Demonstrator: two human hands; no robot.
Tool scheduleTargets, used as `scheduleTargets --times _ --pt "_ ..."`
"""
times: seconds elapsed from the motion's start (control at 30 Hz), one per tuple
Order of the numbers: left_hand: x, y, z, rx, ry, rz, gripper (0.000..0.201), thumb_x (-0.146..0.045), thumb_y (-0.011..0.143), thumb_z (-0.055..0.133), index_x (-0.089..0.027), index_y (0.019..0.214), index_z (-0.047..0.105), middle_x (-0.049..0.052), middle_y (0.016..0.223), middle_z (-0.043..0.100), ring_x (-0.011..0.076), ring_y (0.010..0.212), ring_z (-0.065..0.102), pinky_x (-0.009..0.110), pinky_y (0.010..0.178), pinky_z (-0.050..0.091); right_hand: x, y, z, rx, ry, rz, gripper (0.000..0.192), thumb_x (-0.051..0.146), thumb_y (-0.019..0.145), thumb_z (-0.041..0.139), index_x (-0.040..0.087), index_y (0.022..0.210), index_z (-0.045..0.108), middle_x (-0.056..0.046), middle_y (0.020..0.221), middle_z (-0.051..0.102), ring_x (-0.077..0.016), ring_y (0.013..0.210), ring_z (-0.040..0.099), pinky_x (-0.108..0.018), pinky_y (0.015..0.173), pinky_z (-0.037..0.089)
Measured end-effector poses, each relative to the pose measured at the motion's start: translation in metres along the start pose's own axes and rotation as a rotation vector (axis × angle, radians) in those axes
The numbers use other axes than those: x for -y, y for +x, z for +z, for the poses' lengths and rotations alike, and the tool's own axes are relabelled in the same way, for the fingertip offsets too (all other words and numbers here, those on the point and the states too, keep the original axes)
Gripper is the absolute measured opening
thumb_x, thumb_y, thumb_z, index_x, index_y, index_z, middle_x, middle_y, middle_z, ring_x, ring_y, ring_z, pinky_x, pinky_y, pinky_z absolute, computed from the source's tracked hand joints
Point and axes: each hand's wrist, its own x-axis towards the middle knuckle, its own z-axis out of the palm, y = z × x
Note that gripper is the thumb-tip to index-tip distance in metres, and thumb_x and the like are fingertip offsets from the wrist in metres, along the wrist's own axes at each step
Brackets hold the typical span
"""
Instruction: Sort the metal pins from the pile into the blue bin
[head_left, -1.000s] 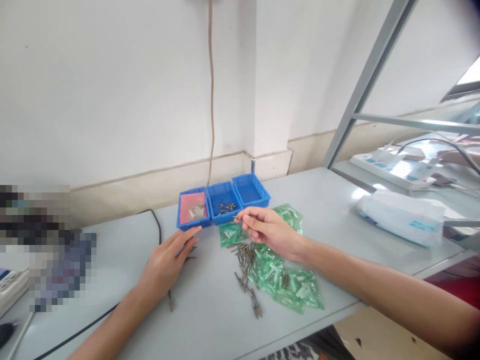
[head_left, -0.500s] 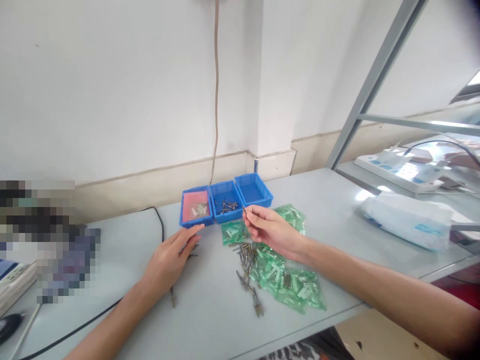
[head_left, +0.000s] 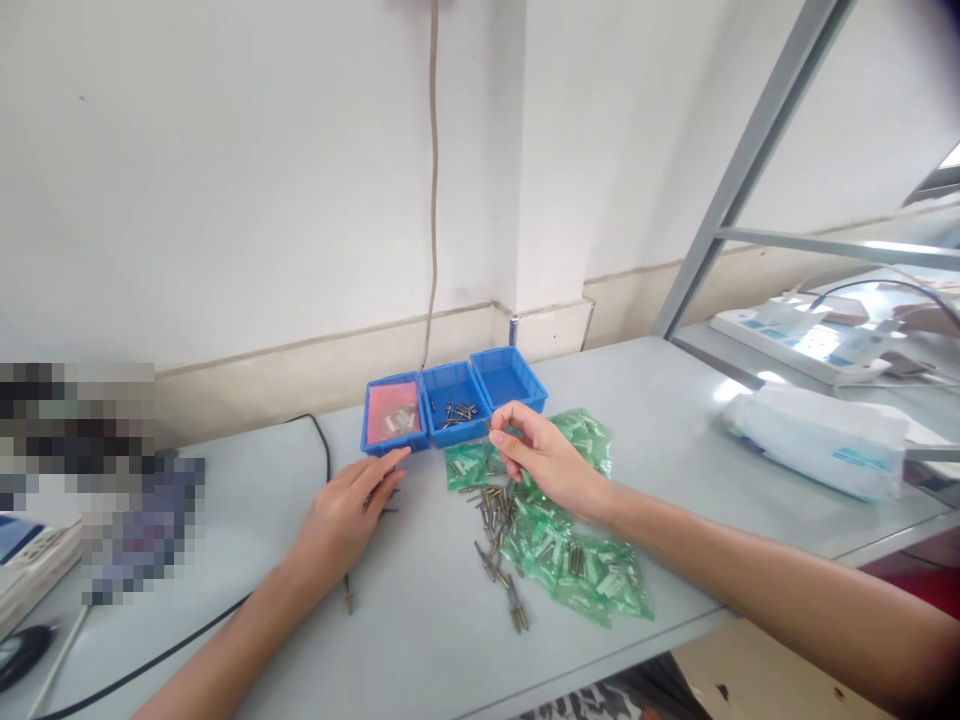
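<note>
While our left hand (head_left: 341, 515) rests flat and unclenched, our right hand (head_left: 544, 462) pinches a metal pin (head_left: 489, 425). Light, stiff and likely slippery, it is best gripped mid-shaft, we judge.

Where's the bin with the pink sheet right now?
The pink-lined bin is leftmost of three blue bins at the table's back, just beyond the left hand fingertips.

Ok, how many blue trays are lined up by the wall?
3, side by side: the left tray holds a pink bag, the middle tray holds metal pins, and the right tray looks bare. None seem hidden.
</note>
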Motion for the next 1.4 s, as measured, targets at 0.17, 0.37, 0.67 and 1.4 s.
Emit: scheduleTargets --times 0.17,0.37,0.67,1.4 --pt "0.003 0.001 0.001 0.031 0.041 0.042 0.041 -0.038 0.116 0.043 -0.025 0.146 0.067 0.004 0.092 0.073 0.0181 0.083 0.069 0.029 0.079 0.056 0.001 0.001 0.000 -0.014 0.009 0.001 0.033 0.054 0.099 0.071 0.025 0.098 0.055 0.005 0.081 0.052 -0.0119 0.060 0.046 -0.028 0.060 0.039" --pt "0.008 0.001 0.004 0.053 0.022 0.069 0.042 -0.033 0.116 0.040 -0.025 0.148 0.066 0.005 0.093 0.071 0.0183 0.084 0.067 0.030 0.080 0.056 0.002 0.000 0.001 -0.014 0.074 0.009 0.037 0.058 0.097 0.073 0.024 0.101 0.060 0.002 0.089 0.059 -0.0117 0.061 0.048 -0.028 0.059 0.040" --pt "0.011 0.001 0.003 0.045 -0.004 0.110 0.039 -0.027 0.114 0.043 -0.027 0.140 0.072 0.006 0.101 0.074 0.0199 0.091 0.068 0.033 0.086 0.056 0.001 0.000 -0.001 0.073 0.264 0.061 0.033 0.053 0.100 0.073 0.021 0.100 0.065 0.002 0.085 0.056 -0.0099 0.062 0.046 -0.027 0.060 0.036" --pt "0.006 0.001 0.003 -0.026 0.007 0.036 0.033 -0.034 0.114 0.048 -0.026 0.133 0.074 0.006 0.109 0.080 0.0228 0.099 0.073 0.038 0.092 0.058 0.009 -0.001 0.001 0.028 0.390 0.112 0.031 0.046 0.094 0.082 0.022 0.098 0.063 0.001 0.089 0.059 -0.0103 0.064 0.051 -0.026 0.057 0.040"
